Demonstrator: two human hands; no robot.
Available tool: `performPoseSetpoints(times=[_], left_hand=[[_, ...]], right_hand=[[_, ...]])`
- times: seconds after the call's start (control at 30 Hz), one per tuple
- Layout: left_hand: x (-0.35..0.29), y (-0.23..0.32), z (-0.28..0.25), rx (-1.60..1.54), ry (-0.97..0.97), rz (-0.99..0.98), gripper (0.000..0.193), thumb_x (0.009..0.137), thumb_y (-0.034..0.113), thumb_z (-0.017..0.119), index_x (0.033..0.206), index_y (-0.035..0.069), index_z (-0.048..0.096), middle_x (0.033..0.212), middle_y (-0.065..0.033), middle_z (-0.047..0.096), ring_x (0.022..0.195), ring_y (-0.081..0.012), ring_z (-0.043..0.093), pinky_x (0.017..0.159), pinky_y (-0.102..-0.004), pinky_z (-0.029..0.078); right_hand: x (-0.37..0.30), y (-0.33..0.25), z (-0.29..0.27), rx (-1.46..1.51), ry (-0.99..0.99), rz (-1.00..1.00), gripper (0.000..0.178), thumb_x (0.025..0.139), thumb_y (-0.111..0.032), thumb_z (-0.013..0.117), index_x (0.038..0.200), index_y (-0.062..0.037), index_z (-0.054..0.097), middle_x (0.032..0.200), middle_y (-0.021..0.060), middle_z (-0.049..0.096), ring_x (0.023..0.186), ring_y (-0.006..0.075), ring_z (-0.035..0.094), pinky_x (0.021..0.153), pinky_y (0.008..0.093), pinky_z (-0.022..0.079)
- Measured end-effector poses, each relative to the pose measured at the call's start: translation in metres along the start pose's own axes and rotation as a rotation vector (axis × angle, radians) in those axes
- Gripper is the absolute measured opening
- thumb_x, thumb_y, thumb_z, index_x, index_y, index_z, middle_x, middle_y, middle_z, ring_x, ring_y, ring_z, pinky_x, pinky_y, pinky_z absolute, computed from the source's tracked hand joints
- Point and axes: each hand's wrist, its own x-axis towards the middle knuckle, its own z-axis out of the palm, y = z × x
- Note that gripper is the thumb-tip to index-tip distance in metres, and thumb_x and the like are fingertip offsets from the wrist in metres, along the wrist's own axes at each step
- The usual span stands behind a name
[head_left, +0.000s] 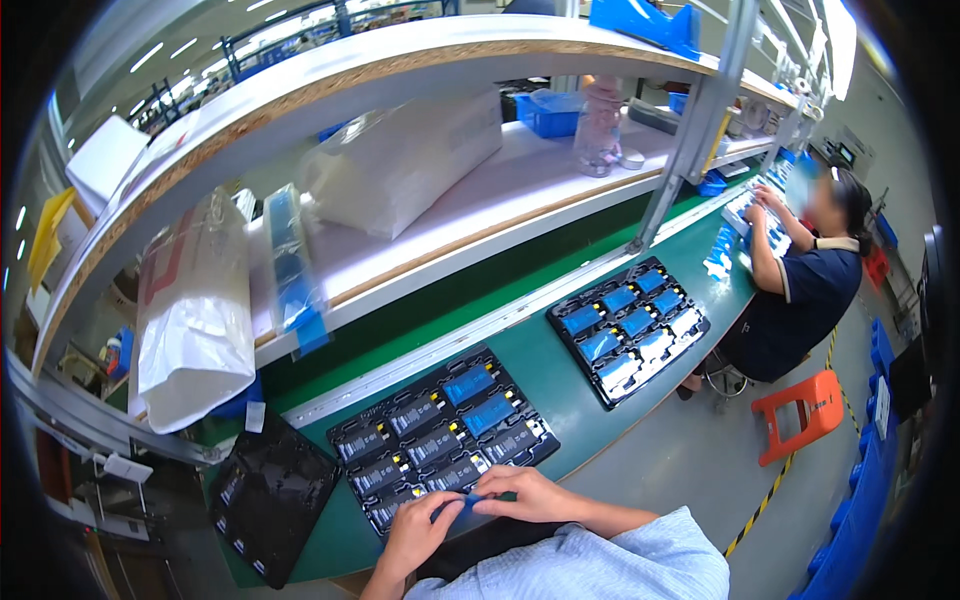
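- The left hand (418, 525) is at the near edge of the tray (478, 358), thumb and fingertips pinching one end of a small blue piece (470, 499).
- The right hand (525, 495) pinches the other end of the blue piece, thumb and fingers pressed together on it.
- The blue piece is at the middle of the tray's near edge, mostly covered by fingers; I cannot tell its full shape, or whether it touches the tray.
- In the tray, flat packs (433, 445) lie in three rows of three; the two blue-faced ones are toward its far right, and the others look dark with pale print.
- A dark tray (275, 490), glossy, lies just left of the tray.
- A second tray (555, 317), also filled with packs, many blue-faced, is on the green bench (535, 375), right of the tray and farther off.
- Beyond the tray, a white shelf (480, 205) carries a large bag (410, 165) and a clear bottle (598, 140).
- Well right of the tray, a co-worker (810, 300) sits at the bench, near an orange stool (800, 410).
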Motion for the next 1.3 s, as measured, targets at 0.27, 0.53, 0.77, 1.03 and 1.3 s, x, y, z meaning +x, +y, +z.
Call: performPoseSetpoints(times=[0.27,0.53,0.77,1.03,1.3], left_hand=[[-0.003,-0.008,0.003,0.147,0.075,-0.118,0.036,0.084,0.037,0.069,0.073,0.004,0.062,0.069,-0.014,0.065,0.062,-0.031,0.065,0.056,-0.0404,0.048],[-0.006,-0.024,-0.002,0.278,0.463,-0.044,0.041,0.091,0.029,0.06,0.059,0.003,0.054,0.057,-0.0149,0.056,0.054,-0.0341,0.057,0.053,-0.0446,0.044],[0.002,-0.04,0.004,-0.179,-0.044,0.054,0.04,0.097,0.025,0.052,0.067,0.0,0.059,0.056,-0.0143,0.056,0.051,-0.0305,0.057,0.049,-0.0407,0.042],[0.027,-0.035,0.053,0.358,0.023,0.189,0.021,0.091,0.023,0.059,0.105,0.008,0.064,0.061,-0.008,0.065,0.055,-0.0251,0.065,0.053,-0.037,0.05],[0.031,-0.04,0.063,0.359,0.09,0.207,0.027,0.088,0.022,0.064,0.111,0.008,0.065,0.06,-0.0095,0.064,0.054,-0.0255,0.064,0.051,-0.0367,0.049]], right_hand=[[0.001,-0.014,-0.014,-0.14,0.194,0.002,0.012,0.079,-0.007,0.074,0.088,0.0001,0.072,0.081,0.0104,0.068,0.075,0.0213,0.065,0.067,0.03,0.051],[-0.014,-0.01,-0.07,0.018,0.481,0.245,0.01,0.084,-0.008,0.071,0.081,0.0013,0.068,0.075,0.0047,0.065,0.065,0.009,0.059,0.057,0.0224,0.044],[-0.002,0.042,-0.076,0.222,0.41,0.546,0.018,0.088,-0.016,0.07,0.086,0.002,0.068,0.067,-0.0014,0.061,0.057,0.0045,0.053,0.052,0.0202,0.041],[0.005,0.063,-0.069,0.053,0.335,0.585,0.025,0.085,-0.019,0.073,0.091,0.0052,0.069,0.067,0.0026,0.065,0.055,0.0062,0.057,0.051,0.0223,0.044],[0.009,0.058,-0.062,-0.071,0.346,0.595,0.027,0.083,-0.02,0.074,0.09,0.0057,0.071,0.064,0.0068,0.066,0.053,0.0083,0.059,0.049,0.0236,0.045]])
